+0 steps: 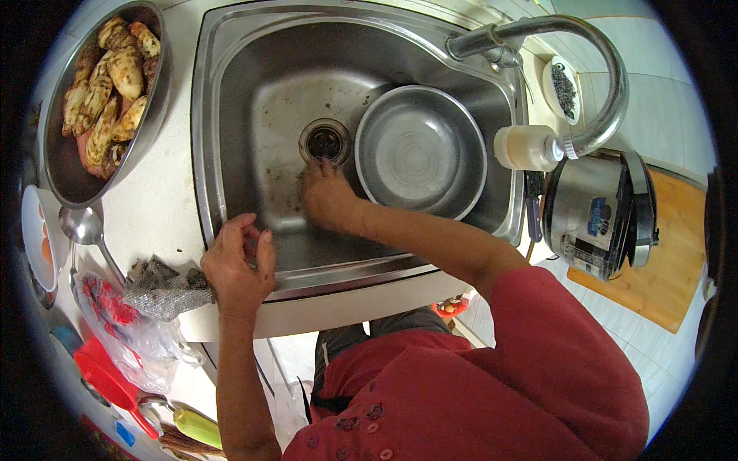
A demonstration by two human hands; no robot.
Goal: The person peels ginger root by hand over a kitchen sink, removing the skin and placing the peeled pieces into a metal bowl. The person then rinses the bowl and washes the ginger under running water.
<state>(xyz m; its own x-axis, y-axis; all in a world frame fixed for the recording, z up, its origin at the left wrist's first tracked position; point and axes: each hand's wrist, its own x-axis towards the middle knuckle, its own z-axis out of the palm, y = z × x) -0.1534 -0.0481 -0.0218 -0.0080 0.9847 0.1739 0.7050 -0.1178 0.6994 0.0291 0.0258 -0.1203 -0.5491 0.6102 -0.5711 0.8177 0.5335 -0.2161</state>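
Note:
In a stainless steel sink (282, 109), my right hand (331, 193) reaches down with its fingertips at the near edge of the drain strainer (324, 143); whether it pinches anything is hidden. Dark specks lie around the drain. A round metal basin (424, 155) rests in the sink just right of that hand. Over the sink's near left corner is my left hand (242, 262), fingers curled and apart, holding nothing. Beside it, a grey mesh cloth (168, 290) lies on the counter. At the far left a metal bowl (53, 115) holds several partly peeled root vegetables (125, 72).
A curved faucet (614, 75) arches at the upper right, by a plastic bottle (527, 148). An electric cooker (594, 216) stands on a wooden board (669, 242). On the left are a metal spoon (82, 225), plastic bags (138, 346) and a red plastic ladle (106, 369).

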